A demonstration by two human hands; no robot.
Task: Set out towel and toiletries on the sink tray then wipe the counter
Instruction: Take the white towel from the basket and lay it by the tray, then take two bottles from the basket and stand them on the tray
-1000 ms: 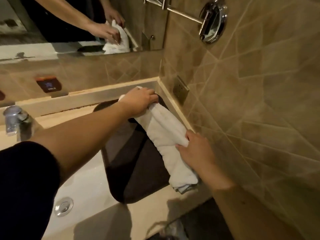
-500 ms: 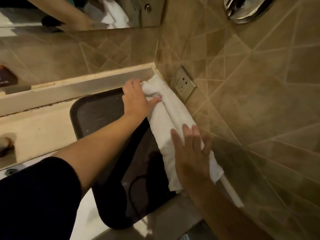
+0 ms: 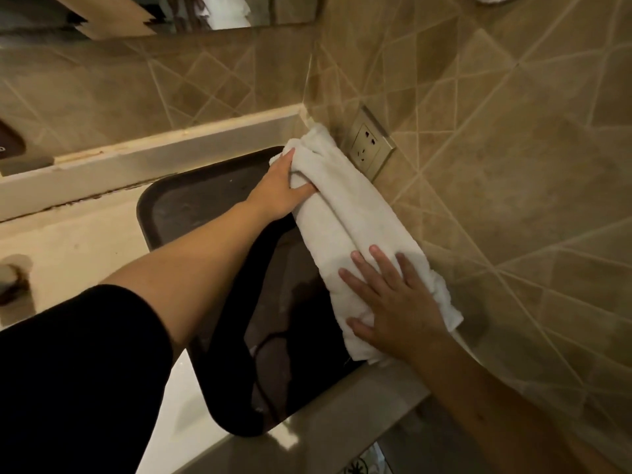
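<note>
both hands slid along towel (image 3: 345, 213) on tray (image 3: 205, 200).

I'm looking at a bathroom, probably hotel-style. Tan tiled walls (image 3: 513, 165) meet in a corner above a pale stone counter (image 3: 78, 241). A mirror (image 3: 154, 12) hangs over the back ledge (image 3: 136, 162), and a wall socket (image 3: 371, 147) sits low by the corner. A dark tray (image 3: 205, 200) lies on the counter with a rolled white towel (image 3: 352, 213) on it. Part of a tap (image 3: 13, 278) shows at left.
</note>
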